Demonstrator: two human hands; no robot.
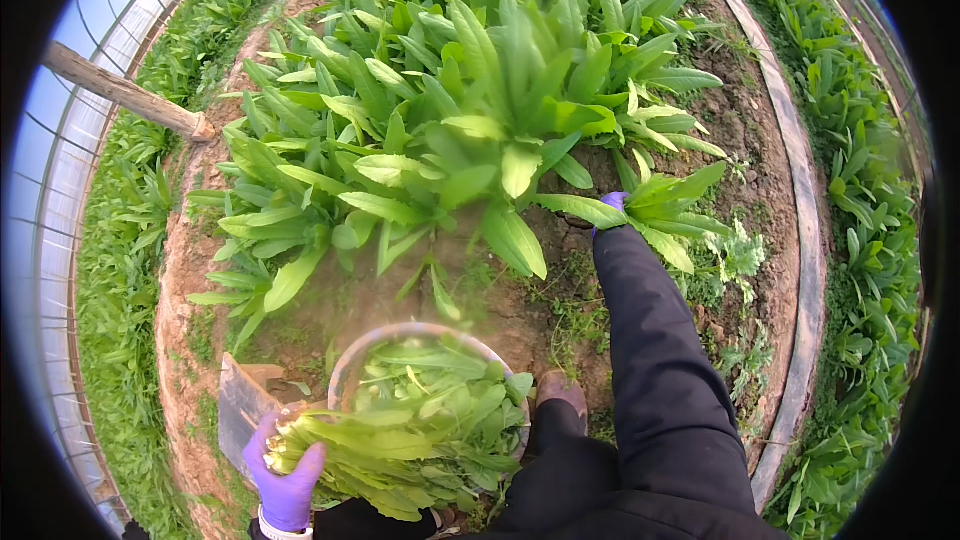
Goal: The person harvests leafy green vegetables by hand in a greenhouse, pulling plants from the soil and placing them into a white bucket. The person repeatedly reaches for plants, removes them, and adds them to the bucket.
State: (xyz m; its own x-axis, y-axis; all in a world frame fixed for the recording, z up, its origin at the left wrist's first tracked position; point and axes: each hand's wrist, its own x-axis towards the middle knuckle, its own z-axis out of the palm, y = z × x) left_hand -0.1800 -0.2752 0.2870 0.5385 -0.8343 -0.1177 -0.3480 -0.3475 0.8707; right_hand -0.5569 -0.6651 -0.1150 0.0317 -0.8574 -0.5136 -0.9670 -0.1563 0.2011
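My left hand [285,480], in a purple glove, is closed around the pale cut ends of a bunch of long-leaved lettuce [375,450]. The bunch lies tilted over a round tub [345,360] with loose green leaves [440,365] in it. Out to the right, my right hand [612,208], also gloved in purple, reaches low into the bed at a lettuce plant [670,202]. Leaves and my dark sleeve hide most of its fingers, so what it grips does not show. Something small and dark beside it is too unclear to name.
Dense lettuce plants [480,70] fill the bed ahead. A flat grey panel [245,410] stands left of the tub. A wooden post [130,95] leans in at upper left, and a narrow pale strip [795,170] edges the bed at right. My boot [562,392] is beside the tub.
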